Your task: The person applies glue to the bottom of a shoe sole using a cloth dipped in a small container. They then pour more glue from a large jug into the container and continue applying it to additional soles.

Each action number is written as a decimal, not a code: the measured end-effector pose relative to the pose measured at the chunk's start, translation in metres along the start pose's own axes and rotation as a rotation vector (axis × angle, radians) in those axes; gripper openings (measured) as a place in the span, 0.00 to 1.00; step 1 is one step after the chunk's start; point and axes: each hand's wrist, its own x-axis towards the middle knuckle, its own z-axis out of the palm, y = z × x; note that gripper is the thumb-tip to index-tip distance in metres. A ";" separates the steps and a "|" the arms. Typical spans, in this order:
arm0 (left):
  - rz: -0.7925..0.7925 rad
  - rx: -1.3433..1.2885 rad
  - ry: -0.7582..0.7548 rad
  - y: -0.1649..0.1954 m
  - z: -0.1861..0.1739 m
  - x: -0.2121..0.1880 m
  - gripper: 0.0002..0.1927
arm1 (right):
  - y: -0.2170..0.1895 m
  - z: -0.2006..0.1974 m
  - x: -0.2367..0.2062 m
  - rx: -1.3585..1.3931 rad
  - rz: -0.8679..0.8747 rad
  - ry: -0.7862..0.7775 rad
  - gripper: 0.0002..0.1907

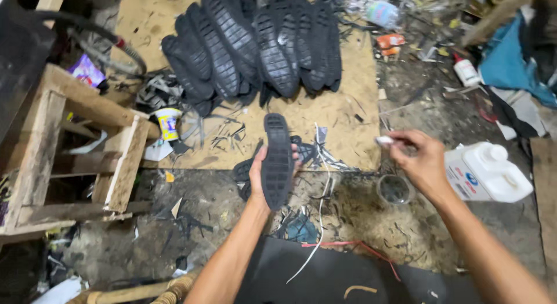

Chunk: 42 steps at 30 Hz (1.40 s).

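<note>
The left hand (261, 173) holds a black rubber shoe sole (277, 160) upright from beneath, tread side facing up, its fingers (296, 156) curled closed around the sole's edges. The sole hovers over the front edge of a brown fibreboard sheet (342, 115) lying on the floor. The right hand (422, 162) pinches a small white brush-like tool (384, 141), fingers closed on it, just above a small round glass jar (394, 189). A white plastic jug (487, 171) lies beside the right wrist. A pile of black ribbed soles (255, 45) rests farther back on the sheet.
</note>
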 end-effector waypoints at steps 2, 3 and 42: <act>-0.100 -0.015 -0.027 -0.013 0.028 -0.007 0.31 | 0.015 -0.003 -0.036 0.137 0.234 0.131 0.13; -0.150 -0.029 -0.038 -0.020 0.040 -0.010 0.32 | 0.022 -0.002 -0.052 0.202 0.350 0.194 0.12; -0.272 0.100 -0.266 -0.109 0.100 -0.064 0.32 | -0.180 -0.023 -0.081 0.008 -0.028 0.226 0.11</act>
